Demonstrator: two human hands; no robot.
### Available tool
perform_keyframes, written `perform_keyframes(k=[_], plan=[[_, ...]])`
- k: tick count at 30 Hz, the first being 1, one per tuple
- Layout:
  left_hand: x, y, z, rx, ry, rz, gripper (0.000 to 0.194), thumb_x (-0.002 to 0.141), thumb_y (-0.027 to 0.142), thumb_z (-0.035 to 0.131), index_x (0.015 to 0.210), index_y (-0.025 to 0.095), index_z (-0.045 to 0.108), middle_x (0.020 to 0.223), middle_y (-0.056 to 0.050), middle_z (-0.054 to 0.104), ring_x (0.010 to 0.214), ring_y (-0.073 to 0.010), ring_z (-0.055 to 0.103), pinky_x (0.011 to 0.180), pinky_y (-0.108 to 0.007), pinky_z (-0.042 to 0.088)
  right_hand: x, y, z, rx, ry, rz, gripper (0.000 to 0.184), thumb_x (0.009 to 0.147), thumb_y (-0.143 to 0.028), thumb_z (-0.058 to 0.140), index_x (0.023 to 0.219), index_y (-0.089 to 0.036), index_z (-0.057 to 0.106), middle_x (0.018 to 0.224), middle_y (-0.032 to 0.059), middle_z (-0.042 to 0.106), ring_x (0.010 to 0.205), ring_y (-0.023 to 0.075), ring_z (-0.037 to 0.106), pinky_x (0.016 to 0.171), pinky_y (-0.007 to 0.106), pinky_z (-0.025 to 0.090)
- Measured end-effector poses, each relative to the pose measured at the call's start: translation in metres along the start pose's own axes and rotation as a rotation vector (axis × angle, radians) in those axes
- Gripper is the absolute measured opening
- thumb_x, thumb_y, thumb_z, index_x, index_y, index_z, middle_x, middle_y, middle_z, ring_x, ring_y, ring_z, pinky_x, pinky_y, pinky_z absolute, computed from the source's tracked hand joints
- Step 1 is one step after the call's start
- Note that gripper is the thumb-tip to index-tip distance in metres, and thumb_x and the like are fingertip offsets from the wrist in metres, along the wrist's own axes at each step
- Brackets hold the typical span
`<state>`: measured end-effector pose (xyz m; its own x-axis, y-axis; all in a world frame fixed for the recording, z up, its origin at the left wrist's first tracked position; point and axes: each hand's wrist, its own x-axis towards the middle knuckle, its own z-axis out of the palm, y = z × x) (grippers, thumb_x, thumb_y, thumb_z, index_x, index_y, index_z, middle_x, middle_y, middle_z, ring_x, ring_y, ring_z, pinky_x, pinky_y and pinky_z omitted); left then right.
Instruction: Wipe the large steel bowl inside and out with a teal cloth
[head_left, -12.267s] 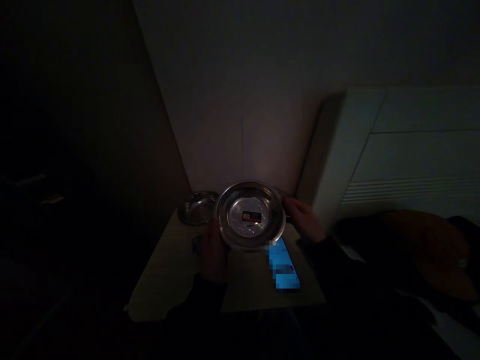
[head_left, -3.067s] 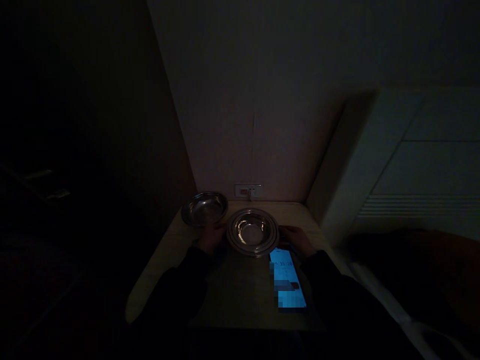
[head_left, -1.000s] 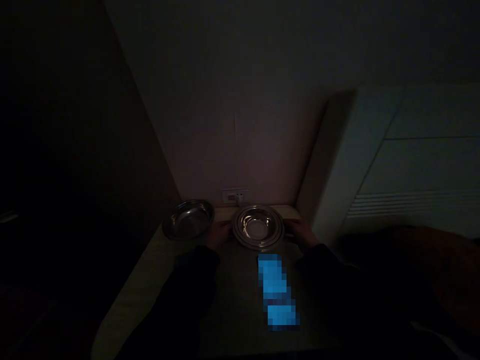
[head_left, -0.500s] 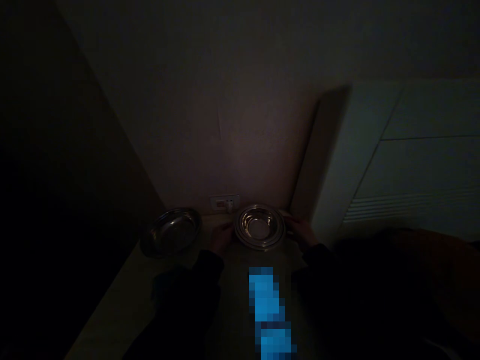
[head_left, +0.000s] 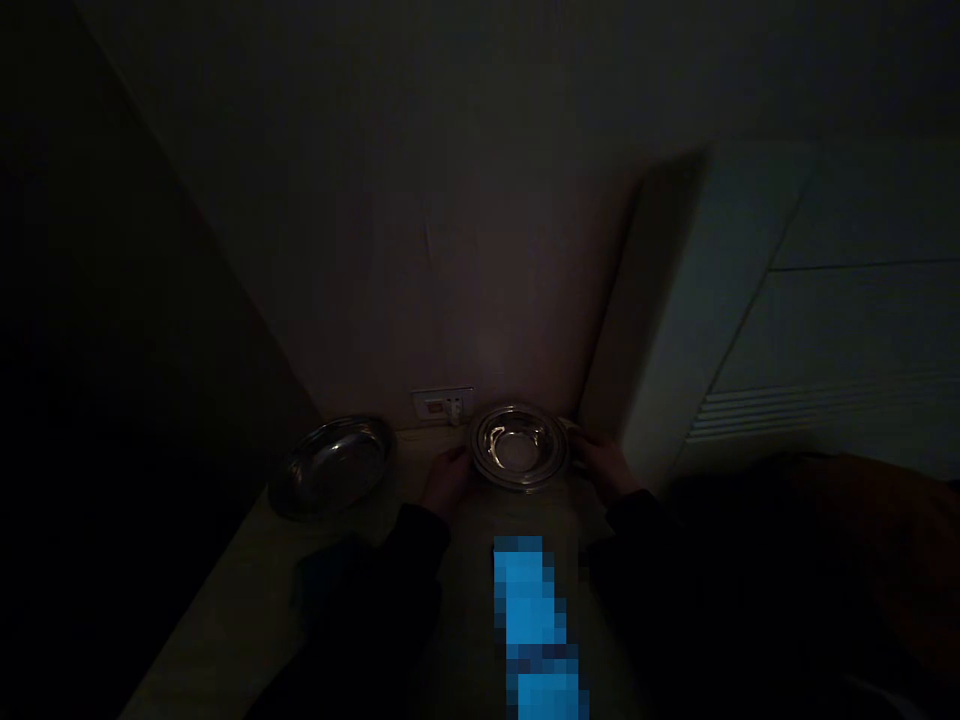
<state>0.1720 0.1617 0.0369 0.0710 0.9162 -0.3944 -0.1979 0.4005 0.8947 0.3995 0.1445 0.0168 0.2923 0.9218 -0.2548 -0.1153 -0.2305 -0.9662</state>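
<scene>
In dim light, a stack of round, shiny metal bowls [head_left: 519,482] sits near the wall in the head view, with several rims nested inside one another. My left hand [head_left: 448,478] is at the stack's left edge, its fingers curled against the rim. On the opposite side my right hand [head_left: 604,465] grips the edge, with its fingertips partly hidden in the dark. Further left is a wide oval metal dish [head_left: 334,468], apart from both hands.
A wall socket [head_left: 442,406] with a plug in it is just behind the bowls. A pale panelled headboard [head_left: 667,310] stands at right. On the pale tabletop [head_left: 202,610], a bright blue pixelated patch [head_left: 529,600] lies between my dark sleeves.
The view has shifted slightly, so the socket and oval dish appear a little further left. The bowl stack is slightly further right of the socket, with both hands still at its sides.
</scene>
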Motion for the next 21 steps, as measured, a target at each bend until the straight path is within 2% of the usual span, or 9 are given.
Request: perform_keyframes(k=[5,11,17,21], plan=[[0.002,-0.001,0.004,-0.003,0.021,0.022,0.015,0.081,0.020,0.059,0.088,0.012,0.069,0.081,-0.009,0.073,0.066,-0.0180,0.068,0.055,-0.026,0.052,-0.001,0.000,0.000,-0.008,0.008,-0.008,0.031,0.091,-0.034,0.057,0.117,-0.017,0.056,0.117,0.0072,0.058,0.096,0.0195,0.061,0.080,0.039,0.053],[0.007,-0.002,0.011,-0.013,0.028,0.031,0.014,0.082,0.021,0.058,0.088,0.013,0.068,0.079,-0.007,0.073,0.062,-0.0165,0.066,0.055,-0.027,0.053,0.002,-0.004,0.000,-0.008,0.031,-0.019,0.031,0.091,-0.033,0.057,0.117,-0.017,0.056,0.118,0.0074,0.058,0.098,0.0198,0.060,0.081,0.040,0.052],[0.010,-0.004,0.013,-0.015,0.042,0.050,0.015,0.083,0.021,0.055,0.084,0.014,0.068,0.087,-0.008,0.073,0.068,-0.0168,0.066,0.058,-0.027,0.053,0.003,-0.004,0.000,0.017,0.039,-0.017,0.029,0.091,-0.033,0.057,0.115,-0.017,0.057,0.116,0.0071,0.059,0.095,0.0188,0.061,0.080,0.038,0.053],[0.009,-0.003,0.014,-0.014,0.043,0.043,0.016,0.084,0.020,0.054,0.080,0.012,0.067,0.083,-0.008,0.072,0.065,-0.0159,0.065,0.058,-0.027,0.053,0.006,-0.004,0.000,0.020,0.060,-0.007,0.030,0.091,-0.034,0.057,0.116,-0.017,0.056,0.117,0.0072,0.058,0.096,0.0193,0.061,0.081,0.039,0.053]])
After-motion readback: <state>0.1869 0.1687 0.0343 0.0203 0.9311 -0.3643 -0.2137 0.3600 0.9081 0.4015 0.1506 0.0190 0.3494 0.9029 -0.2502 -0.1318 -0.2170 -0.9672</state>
